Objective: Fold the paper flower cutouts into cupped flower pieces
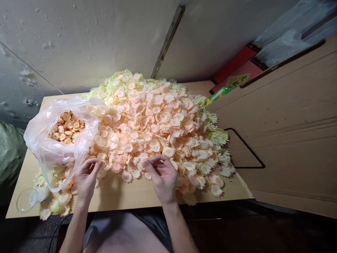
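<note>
A large heap of pale pink and cream flower-shaped pieces (pixel 158 123) with fringed edges covers the middle of the table. My left hand (pixel 86 179) is at the heap's front left, beside the plastic bag, thumb and fingertips pinched together. Over the front edge of the heap is my right hand (pixel 164 179), its thumb and forefinger also closed in a pinch. What either pinch holds, if anything, is too small to tell. To the left stands an open translucent plastic bag (pixel 39 133) with many smaller, redder and yellow flower pieces (pixel 68 124) inside.
A clear round container (pixel 26 200) lies at the table's (pixel 126 196) front left, near more loose flower pieces (pixel 56 205). A large cardboard sheet (pixel 289 133) with a black wire loop (pixel 249 149) stands along the right side. Red boxes (pixel 237 65) sit behind it. A wall rises behind the table.
</note>
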The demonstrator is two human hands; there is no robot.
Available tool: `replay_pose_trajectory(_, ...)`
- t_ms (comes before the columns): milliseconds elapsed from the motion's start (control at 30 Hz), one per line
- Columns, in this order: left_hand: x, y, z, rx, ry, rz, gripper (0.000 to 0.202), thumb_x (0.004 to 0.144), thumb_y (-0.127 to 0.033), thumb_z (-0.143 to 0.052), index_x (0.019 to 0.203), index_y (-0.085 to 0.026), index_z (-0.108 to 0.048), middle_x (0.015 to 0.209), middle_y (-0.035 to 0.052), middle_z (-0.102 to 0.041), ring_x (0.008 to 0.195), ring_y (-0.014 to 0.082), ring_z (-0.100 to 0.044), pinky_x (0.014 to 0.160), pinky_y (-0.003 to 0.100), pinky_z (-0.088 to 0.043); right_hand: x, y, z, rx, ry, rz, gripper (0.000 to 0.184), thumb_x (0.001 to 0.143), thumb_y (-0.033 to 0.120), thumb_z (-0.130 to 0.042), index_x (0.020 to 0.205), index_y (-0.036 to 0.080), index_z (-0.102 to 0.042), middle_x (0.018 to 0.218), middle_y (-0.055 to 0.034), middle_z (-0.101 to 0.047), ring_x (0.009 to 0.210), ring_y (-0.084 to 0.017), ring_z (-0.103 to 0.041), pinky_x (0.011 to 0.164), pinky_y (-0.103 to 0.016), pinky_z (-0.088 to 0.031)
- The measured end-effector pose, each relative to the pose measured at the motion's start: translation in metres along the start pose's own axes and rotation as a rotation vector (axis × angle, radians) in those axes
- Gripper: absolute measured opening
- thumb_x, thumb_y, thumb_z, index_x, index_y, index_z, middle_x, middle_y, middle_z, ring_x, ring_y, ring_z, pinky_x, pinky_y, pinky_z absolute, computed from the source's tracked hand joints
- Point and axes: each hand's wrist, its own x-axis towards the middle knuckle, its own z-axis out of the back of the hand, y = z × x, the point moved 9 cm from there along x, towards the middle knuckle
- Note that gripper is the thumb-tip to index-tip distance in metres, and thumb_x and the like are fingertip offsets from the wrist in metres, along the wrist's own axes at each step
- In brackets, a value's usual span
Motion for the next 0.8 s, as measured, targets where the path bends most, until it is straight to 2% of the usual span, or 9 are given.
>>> replay_pose_trajectory(67, -0.002, 0.004, -0.006, -0.001, 0.075, 0.041, 0.024, 0.074, -0.036, -0.081, 0.083, -0.016, -0.073, 0.079, 0.0043, -0.073, 0.073, 0.0141, -0.068, 0.066, 0.022, -0.054, 0.018, 0.015, 0.01, -0.059, -0.076, 0.108, 0.028, 0.084, 0.04, -0.072, 0.104, 0.022, -0.062, 0.099, -0.0092, -0.074, 0.091, -0.021, -0.072, 0.081, -0.035, -0.059)
replay_pose_trajectory(133, -0.007, 0.004, -0.015, -0.005, 0.13, 0.07, 0.024, 0.075, -0.036, -0.08, 0.084, -0.016, -0.073, 0.08, 0.0051, -0.074, 0.072, 0.0145, -0.068, 0.065, 0.022, -0.054, 0.031, 0.035, 0.004, -0.197, -0.028, 0.234, 0.043, 0.089, 0.04, -0.067, 0.126, 0.021, -0.058, 0.135, -0.0152, -0.062, 0.124, -0.027, -0.061, 0.102, -0.044, -0.052)
replay_pose_trajectory(200, -0.012, 0.0, -0.024, -0.007, 0.164, 0.078, 0.024, 0.075, -0.037, -0.08, 0.083, -0.015, -0.073, 0.079, 0.0055, -0.073, 0.071, 0.0151, -0.068, 0.065, 0.023, -0.055, 0.033, 0.049, -0.01, -0.341, 0.056, 0.31, 0.051, 0.086, 0.041, -0.071, 0.132, 0.022, -0.057, 0.145, -0.0157, -0.054, 0.136, -0.029, -0.051, 0.11, -0.048, -0.046)
replay_pose_trajectory(333, -0.018, -0.015, -0.043, -0.003, 0.277, 0.032, 0.022, 0.075, -0.036, -0.08, 0.079, -0.015, -0.075, 0.081, 0.0063, -0.072, 0.076, 0.0165, -0.068, 0.065, 0.023, -0.056, 0.001, 0.028, -0.066, -0.376, 0.573, 0.128, 0.064, 0.076, 0.036, -0.082, 0.133, 0.026, -0.058, 0.125, -0.0112, -0.071, 0.12, -0.028, -0.066, 0.104, -0.045, -0.051)
replay_pose_trajectory(367, -0.018, -0.019, -0.046, -0.004, 0.3, 0.011, 0.021, 0.076, -0.037, -0.08, 0.079, -0.016, -0.076, 0.083, 0.007, -0.071, 0.079, 0.0171, -0.068, 0.065, 0.023, -0.056, -0.009, 0.02, -0.073, -0.363, 0.637, 0.076, 0.064, 0.076, 0.034, -0.082, 0.135, 0.027, -0.057, 0.116, -0.0083, -0.075, 0.113, -0.026, -0.07, 0.104, -0.045, -0.051)
replay_pose_trajectory(433, -0.018, -0.023, -0.048, -0.005, 0.33, -0.006, 0.021, 0.079, -0.037, -0.077, 0.081, -0.016, -0.078, 0.086, 0.0081, -0.07, 0.08, 0.0172, -0.068, 0.064, 0.023, -0.056, -0.019, 0.007, -0.077, -0.31, 0.625, 0.001, 0.05, 0.084, 0.029, -0.073, 0.131, 0.027, -0.058, 0.098, -0.0035, -0.079, 0.098, -0.023, -0.075, 0.099, -0.041, -0.053)
replay_pose_trajectory(533, -0.017, -0.024, -0.047, 0.013, 0.363, 0.004, 0.021, 0.083, -0.037, -0.073, 0.083, -0.017, -0.079, 0.085, 0.008, -0.068, 0.073, 0.0146, -0.065, 0.06, 0.022, -0.055, -0.017, -0.003, -0.07, -0.242, 0.519, -0.046, 0.037, 0.087, 0.031, -0.07, 0.122, 0.025, -0.062, 0.088, -0.002, -0.078, 0.088, -0.02, -0.076, 0.088, -0.033, -0.056)
replay_pose_trajectory(667, -0.017, -0.023, -0.047, 0.0, 0.38, -0.007, 0.021, 0.08, -0.036, -0.076, 0.088, -0.017, -0.078, 0.087, 0.0077, -0.069, 0.074, 0.0142, -0.066, 0.061, 0.022, -0.055, -0.01, -0.002, -0.062, -0.23, 0.473, -0.046, 0.03, 0.083, 0.037, -0.075, 0.108, 0.024, -0.065, 0.082, -0.0015, -0.076, 0.078, -0.019, -0.075, 0.072, -0.027, -0.056)
replay_pose_trajectory(800, -0.022, -0.01, -0.052, -0.095, 0.412, 0.132, 0.028, 0.073, -0.039, -0.082, 0.089, -0.016, -0.077, 0.085, 0.0069, -0.071, 0.072, 0.0153, -0.067, 0.066, 0.025, -0.058, -0.014, -0.001, -0.061, -0.238, 0.479, -0.037, 0.031, 0.082, 0.033, -0.076, 0.107, 0.025, -0.058, 0.071, 0.0015, -0.073, 0.069, -0.019, -0.073, 0.067, -0.027, -0.055)
